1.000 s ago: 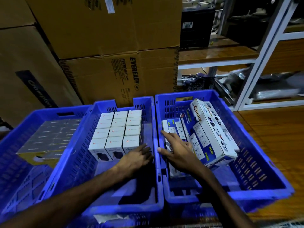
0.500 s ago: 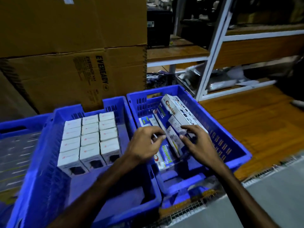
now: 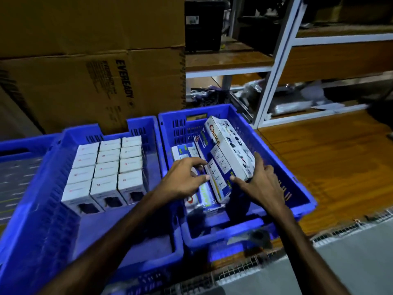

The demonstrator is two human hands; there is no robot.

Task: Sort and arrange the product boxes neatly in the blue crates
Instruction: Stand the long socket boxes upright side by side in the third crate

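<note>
1. Here, both hands are inside the right blue crate (image 3: 282, 175), which sits just beside the middle blue crate (image 3: 51, 209).
2. The left hand (image 3: 182, 179) rests curled on a flat-lying power-strip box (image 3: 203, 193), thumb and fingertips pinched loosely at the edge of the neighbouring tilted power-strip box (image 3: 214, 167); whether it truly grips one I cannot tell.
3. The right hand (image 3: 258, 184) is spread open, fingers cupping the near end of the white "Choice" box (image 3: 230, 147), thumb pressed to the tilted box beneath it.
4. The "Choice" box leans on edge against the tilted box, slanting toward the crate's far wall.
5. The middle crate holds small white boxes (image 3: 106, 173) packed upright in three neat rows toward its far end.
6. Behind the crates stand Eveready cartons (image 3: 95, 90); a white shelving rack (image 3: 274, 67) rises at right.
</note>
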